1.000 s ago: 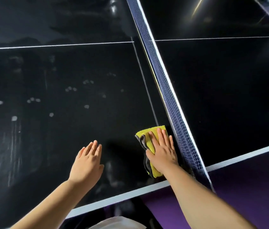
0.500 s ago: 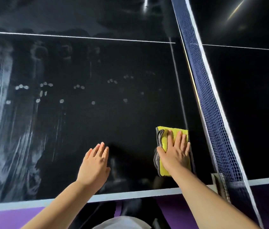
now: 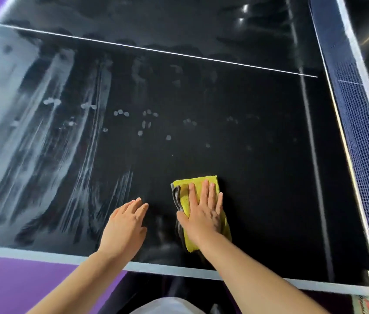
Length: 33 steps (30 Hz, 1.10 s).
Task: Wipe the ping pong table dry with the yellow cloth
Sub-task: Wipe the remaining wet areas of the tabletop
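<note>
Pressed flat under the straight fingers of the right hand, not clutched: folded yellow cloth, lying near the front edge of the ping pong table, well apart from the net. Left hand spread flat on the surface just beside, holding nothing. Judged roughly midway: dark, apparently dry toward the net; pale wet streaks and fingertip smudges left to wipe. Counted: one cloth, two hands, one net; smudges too blurred to tally.

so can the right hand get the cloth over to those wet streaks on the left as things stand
Probably not in a straight sweep: the left hand lies flat on the table between the yellow cloth under the right hand and the streaks. Farther up, the surface between looks free.
</note>
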Each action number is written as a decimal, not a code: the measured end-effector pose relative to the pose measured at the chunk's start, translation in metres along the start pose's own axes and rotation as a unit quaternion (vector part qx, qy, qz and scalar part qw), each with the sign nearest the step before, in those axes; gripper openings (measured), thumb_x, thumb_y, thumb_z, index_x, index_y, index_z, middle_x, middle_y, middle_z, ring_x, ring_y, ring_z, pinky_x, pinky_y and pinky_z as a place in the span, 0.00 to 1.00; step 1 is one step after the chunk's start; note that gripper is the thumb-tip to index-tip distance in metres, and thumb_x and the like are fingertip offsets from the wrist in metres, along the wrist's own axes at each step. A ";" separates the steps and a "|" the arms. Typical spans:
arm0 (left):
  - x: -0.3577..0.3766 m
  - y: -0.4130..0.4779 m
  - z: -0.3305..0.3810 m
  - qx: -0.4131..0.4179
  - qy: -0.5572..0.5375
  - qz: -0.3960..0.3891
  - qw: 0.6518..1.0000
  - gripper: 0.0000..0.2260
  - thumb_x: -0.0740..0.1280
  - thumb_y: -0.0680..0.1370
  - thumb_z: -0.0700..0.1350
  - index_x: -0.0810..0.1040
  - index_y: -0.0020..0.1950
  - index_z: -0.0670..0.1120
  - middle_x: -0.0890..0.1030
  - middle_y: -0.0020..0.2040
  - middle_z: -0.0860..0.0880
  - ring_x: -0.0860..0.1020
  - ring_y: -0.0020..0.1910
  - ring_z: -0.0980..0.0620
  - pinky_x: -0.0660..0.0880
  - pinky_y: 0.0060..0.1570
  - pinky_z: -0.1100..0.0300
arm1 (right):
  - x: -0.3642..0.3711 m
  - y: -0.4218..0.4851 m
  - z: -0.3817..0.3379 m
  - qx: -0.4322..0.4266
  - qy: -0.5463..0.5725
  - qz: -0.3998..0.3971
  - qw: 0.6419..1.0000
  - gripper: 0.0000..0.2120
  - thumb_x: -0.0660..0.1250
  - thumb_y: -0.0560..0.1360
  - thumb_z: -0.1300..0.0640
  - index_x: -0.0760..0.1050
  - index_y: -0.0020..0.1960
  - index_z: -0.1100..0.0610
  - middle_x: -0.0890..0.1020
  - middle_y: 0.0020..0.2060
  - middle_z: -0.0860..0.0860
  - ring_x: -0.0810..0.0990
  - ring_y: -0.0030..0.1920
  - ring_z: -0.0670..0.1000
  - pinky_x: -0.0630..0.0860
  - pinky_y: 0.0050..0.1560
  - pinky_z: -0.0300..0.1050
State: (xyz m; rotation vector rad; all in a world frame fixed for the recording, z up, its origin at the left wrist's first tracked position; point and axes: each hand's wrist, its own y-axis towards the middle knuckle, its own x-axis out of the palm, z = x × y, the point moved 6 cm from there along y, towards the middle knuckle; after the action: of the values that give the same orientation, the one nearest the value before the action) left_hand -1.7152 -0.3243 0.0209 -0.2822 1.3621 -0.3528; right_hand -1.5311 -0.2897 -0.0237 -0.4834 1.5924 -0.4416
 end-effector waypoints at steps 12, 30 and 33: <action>-0.021 -0.004 -0.070 -0.049 -0.063 0.017 0.997 0.24 0.68 0.74 0.45 0.71 0.70 0.46 0.73 0.68 0.50 0.71 0.66 0.47 0.67 0.64 0.55 | 0.009 0.011 -0.131 -0.193 -0.094 0.004 0.977 0.38 0.51 0.81 0.38 0.24 0.73 0.46 0.26 0.73 0.54 0.25 0.74 0.57 0.30 0.74 0.60; -0.016 0.070 0.132 0.022 -0.043 -0.021 0.999 0.23 0.65 0.77 0.48 0.68 0.72 0.49 0.67 0.72 0.51 0.66 0.69 0.49 0.63 0.66 0.58 | -0.043 0.041 0.146 -0.040 0.005 0.068 0.997 0.35 0.51 0.80 0.39 0.29 0.74 0.41 0.29 0.74 0.48 0.27 0.75 0.50 0.30 0.75 0.57; -0.009 0.086 0.181 0.042 -0.055 -0.023 0.997 0.22 0.65 0.77 0.48 0.69 0.71 0.48 0.68 0.72 0.51 0.67 0.69 0.49 0.63 0.66 0.58 | -0.050 0.047 0.206 -0.007 0.017 0.079 0.997 0.35 0.52 0.79 0.39 0.30 0.74 0.41 0.30 0.75 0.48 0.27 0.75 0.50 0.30 0.75 0.56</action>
State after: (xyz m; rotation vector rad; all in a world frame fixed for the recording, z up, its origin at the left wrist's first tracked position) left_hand -1.5319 -0.2430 0.0289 -0.2596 1.2307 -0.4271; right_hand -1.3250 -0.2225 -0.0234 -0.3583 1.6531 -0.3210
